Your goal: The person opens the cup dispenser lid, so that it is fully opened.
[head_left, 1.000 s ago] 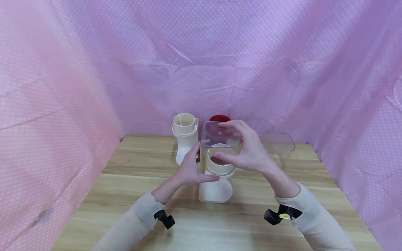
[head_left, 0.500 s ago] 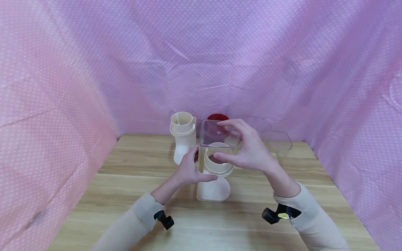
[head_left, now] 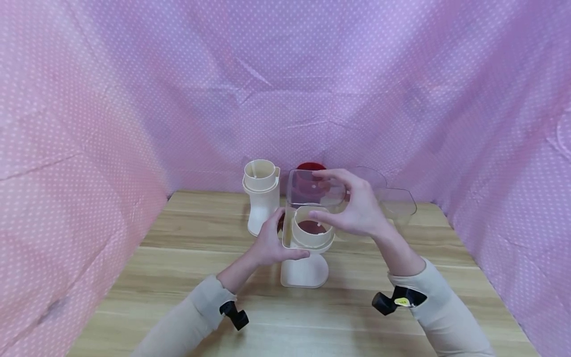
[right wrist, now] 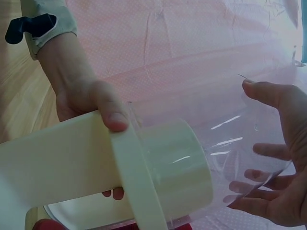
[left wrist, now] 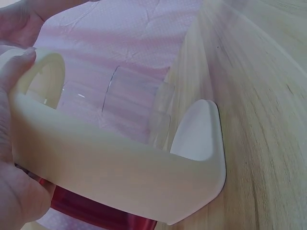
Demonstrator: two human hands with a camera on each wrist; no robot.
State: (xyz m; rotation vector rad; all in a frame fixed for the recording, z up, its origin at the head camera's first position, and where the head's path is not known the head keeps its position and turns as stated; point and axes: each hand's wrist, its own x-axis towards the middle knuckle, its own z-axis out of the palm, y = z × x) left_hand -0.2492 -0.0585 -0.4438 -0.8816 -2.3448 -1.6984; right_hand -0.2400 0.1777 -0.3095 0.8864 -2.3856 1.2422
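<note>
A cream plastic dispenser stand (head_left: 305,271) with a round collar and a flat foot stands upright at the middle of the table. My left hand (head_left: 269,245) grips it just under the collar, thumb across the near side. Over the collar sits a clear plastic container (right wrist: 230,124), which encloses the cream ring (right wrist: 180,167) in the right wrist view. My right hand (head_left: 357,206) holds the container's upper end between thumb and spread fingers. Something dark red (head_left: 312,227) shows inside the collar.
A second cream stand (head_left: 262,203) is behind on the left. A red round part (head_left: 311,166) lies behind the container. Further clear containers (head_left: 399,201) stand at the back right, before the pink dotted cloth (head_left: 285,99).
Both hands keep their holds. The right hand and the upper end of the clear container shift very slightly up and away; the stand stays put.
</note>
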